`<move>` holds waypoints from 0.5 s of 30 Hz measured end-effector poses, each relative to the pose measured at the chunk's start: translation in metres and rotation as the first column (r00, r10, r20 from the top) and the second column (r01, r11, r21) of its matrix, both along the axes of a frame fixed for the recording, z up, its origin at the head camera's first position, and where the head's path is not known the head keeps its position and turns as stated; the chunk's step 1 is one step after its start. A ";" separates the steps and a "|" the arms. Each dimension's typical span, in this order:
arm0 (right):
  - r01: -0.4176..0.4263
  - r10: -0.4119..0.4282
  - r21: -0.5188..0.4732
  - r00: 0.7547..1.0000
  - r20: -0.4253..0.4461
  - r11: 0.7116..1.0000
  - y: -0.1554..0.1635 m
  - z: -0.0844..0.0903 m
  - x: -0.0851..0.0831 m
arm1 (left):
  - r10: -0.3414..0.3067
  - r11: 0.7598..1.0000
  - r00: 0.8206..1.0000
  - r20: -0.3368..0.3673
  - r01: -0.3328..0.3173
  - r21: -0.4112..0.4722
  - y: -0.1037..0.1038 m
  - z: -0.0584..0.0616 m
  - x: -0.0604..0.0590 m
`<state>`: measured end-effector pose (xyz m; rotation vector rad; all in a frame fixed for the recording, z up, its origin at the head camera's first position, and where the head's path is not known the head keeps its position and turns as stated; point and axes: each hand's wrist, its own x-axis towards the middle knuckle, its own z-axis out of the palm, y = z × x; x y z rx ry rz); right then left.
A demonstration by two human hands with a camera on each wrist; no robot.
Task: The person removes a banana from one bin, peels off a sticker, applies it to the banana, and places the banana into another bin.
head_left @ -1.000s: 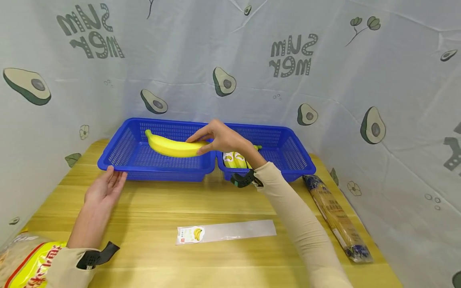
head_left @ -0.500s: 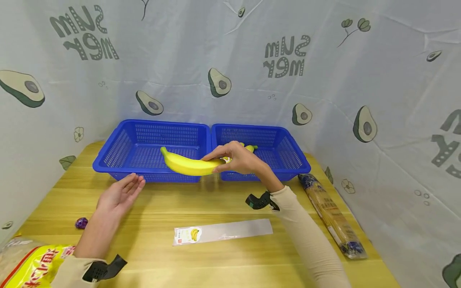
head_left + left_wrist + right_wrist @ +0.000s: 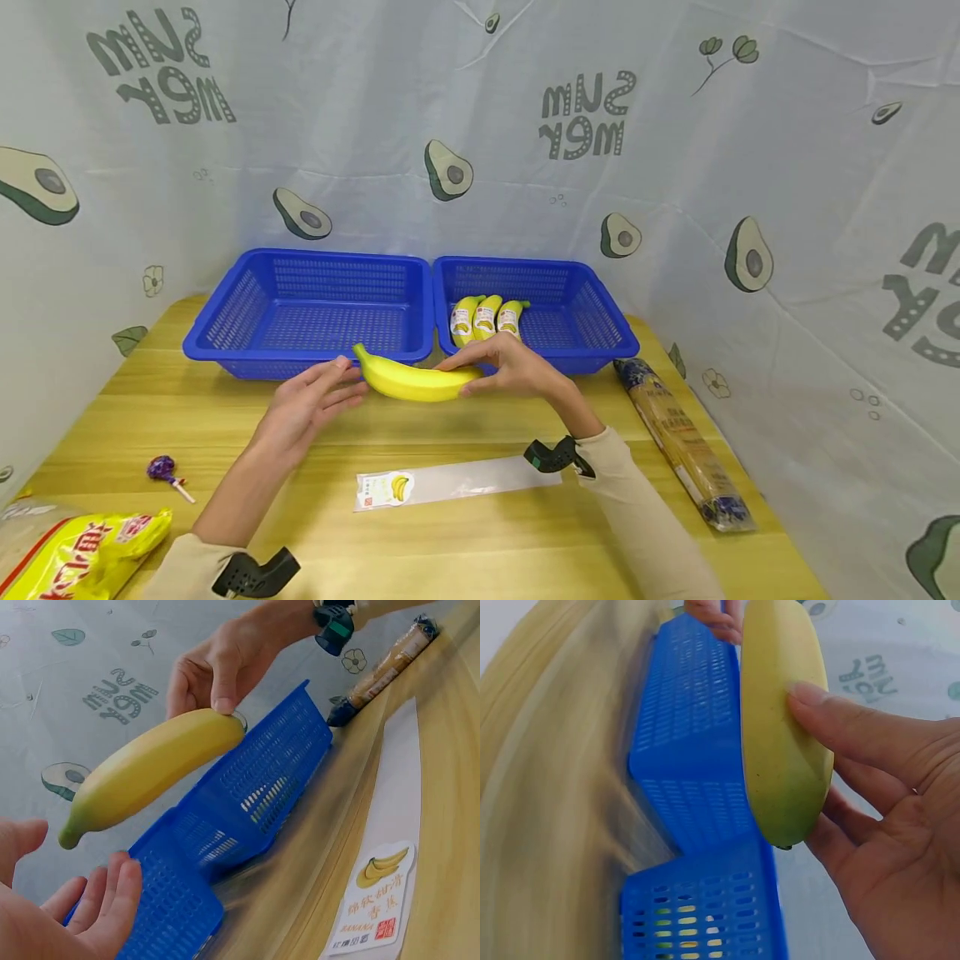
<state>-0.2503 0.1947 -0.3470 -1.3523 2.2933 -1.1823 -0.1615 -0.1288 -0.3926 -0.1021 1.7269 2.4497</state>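
Observation:
A yellow banana (image 3: pixel 412 382) is held level above the table, in front of the two blue baskets. My right hand (image 3: pixel 510 367) pinches its blunt end between thumb and fingers; the right wrist view shows the thumb (image 3: pixel 814 697) pressed on the peel. At the banana's stem end my left hand (image 3: pixel 311 404) is held with its fingers spread and relaxed. In the left wrist view a gap shows between those fingers (image 3: pixel 112 900) and the stem. Below on the table lies a long clear plastic sleeve (image 3: pixel 480 479) with a banana label at its left end.
The left blue basket (image 3: pixel 322 367) has a bare mesh bottom. Several labelled bananas (image 3: pixel 486 317) lie in the right blue basket (image 3: pixel 592 354). A long noodle-like pack (image 3: pixel 682 442) rests at the right. Left are a purple-wrapped lollipop (image 3: pixel 161 468) and a yellow food bag (image 3: pixel 90 550).
My right hand has brought the banana out of the left basket, toward me and to the right. My left hand has let go of the basket rim and moved to the banana's stem.

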 end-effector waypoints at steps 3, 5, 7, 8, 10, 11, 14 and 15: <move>0.003 -0.003 0.008 1.000 -0.003 1.000 0.003 -0.005 0.004 | -0.022 0.999 1.000 -0.009 0.022 -0.031 0.006 0.000 -0.002; 0.006 -0.006 0.018 1.000 -0.005 1.000 0.004 -0.009 0.007 | -0.036 0.997 0.999 -0.019 0.035 -0.069 0.009 -0.002 -0.003; 0.014 -0.014 0.020 1.000 -0.003 1.000 0.007 -0.013 0.010 | -0.037 0.995 0.999 -0.015 0.036 -0.096 0.012 -0.004 -0.004; 0.019 -0.019 0.021 1.000 -0.006 1.000 0.008 -0.015 0.012 | -0.037 0.993 0.999 -0.010 0.036 -0.111 0.014 -0.005 -0.005; 0.036 -0.036 0.026 0.999 -0.005 0.999 0.011 -0.019 0.014 | -0.040 0.991 0.999 0.003 0.041 -0.129 0.016 -0.007 -0.006; 0.048 -0.048 0.031 0.999 -0.003 0.998 0.012 -0.021 0.015 | -0.043 0.990 0.999 0.013 0.045 -0.134 0.017 -0.009 -0.006; 0.081 -0.081 0.047 0.997 -0.002 0.996 0.016 -0.028 0.018 | -0.053 0.986 0.998 0.039 0.058 -0.154 0.019 -0.013 -0.007; 0.090 -0.091 0.049 0.996 0.003 0.995 0.018 -0.030 0.018 | -0.057 0.985 0.997 0.046 0.064 -0.162 0.020 -0.015 -0.007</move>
